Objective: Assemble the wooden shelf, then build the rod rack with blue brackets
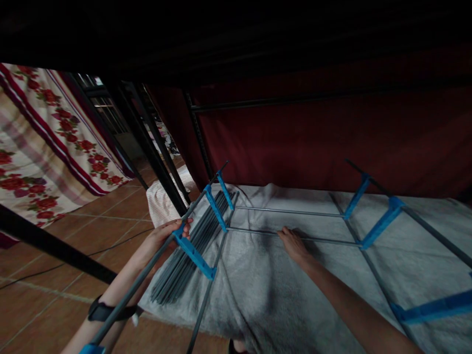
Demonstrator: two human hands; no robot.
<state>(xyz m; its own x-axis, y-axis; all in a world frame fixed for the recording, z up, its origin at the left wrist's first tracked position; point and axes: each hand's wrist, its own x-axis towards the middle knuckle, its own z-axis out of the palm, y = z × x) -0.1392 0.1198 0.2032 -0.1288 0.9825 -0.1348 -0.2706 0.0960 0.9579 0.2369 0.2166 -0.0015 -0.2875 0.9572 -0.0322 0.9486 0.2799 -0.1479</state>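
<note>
Gripping the upper rod (149,269) in the left hand (167,232), with the right hand (295,247) at the crossbar (254,231) over the grey blanket (250,268), impossible to tell whether clenched, brace evenly to avoid twisting the blue connector (194,256).

The frame (379,224) sits on the blanket (265,285), a rod bundle (191,253) lying along its left side, with the curtain (313,142) behind and floor (47,314) farther left.

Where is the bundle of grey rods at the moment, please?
In the head view, the bundle of grey rods lies left of centre on the grey blanket, just right of the left hand and partly behind the blue connectors.
</note>
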